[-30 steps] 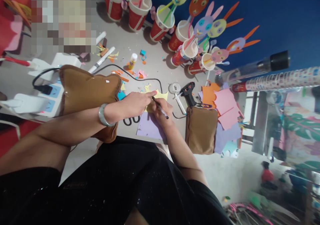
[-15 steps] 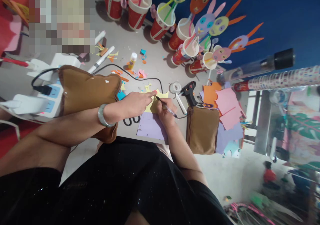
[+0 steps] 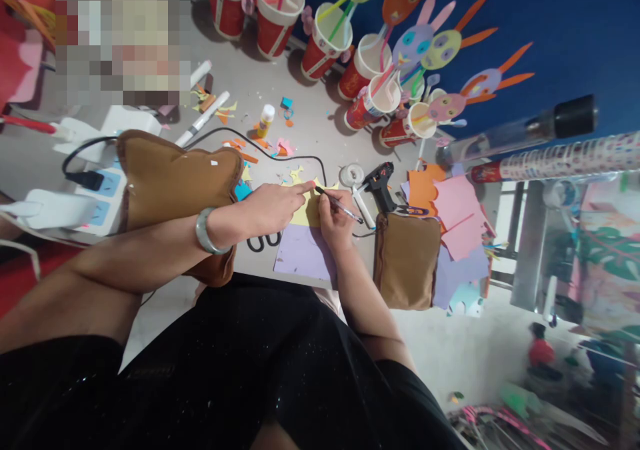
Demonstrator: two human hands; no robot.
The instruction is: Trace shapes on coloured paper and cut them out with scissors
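My left hand (image 3: 265,210), with a pale bangle (image 3: 204,231) at its wrist, rests on a yellow paper (image 3: 311,215). Its index finger is stretched out, the tip near the paper's jagged upper edge. In my right hand (image 3: 336,227) I grip a pen (image 3: 345,210), tip toward that fingertip. Whether the tip touches the paper I cannot tell. A purple paper (image 3: 303,257) lies below and partly under the yellow one. Black scissor handles (image 3: 264,241) show beneath my left wrist.
Brown cushions (image 3: 177,180) lie under my left forearm and right of my right arm. A black glue gun (image 3: 381,185) and tape roll (image 3: 352,175) are at right, with coloured papers (image 3: 457,210) beyond. A glue stick (image 3: 265,122), scraps and decorated paper cups (image 3: 327,43) stand farther back.
My right hand and the pen have shifted slightly up and right, and the pen tip is now close by my left fingertip. My left hand stays in place.
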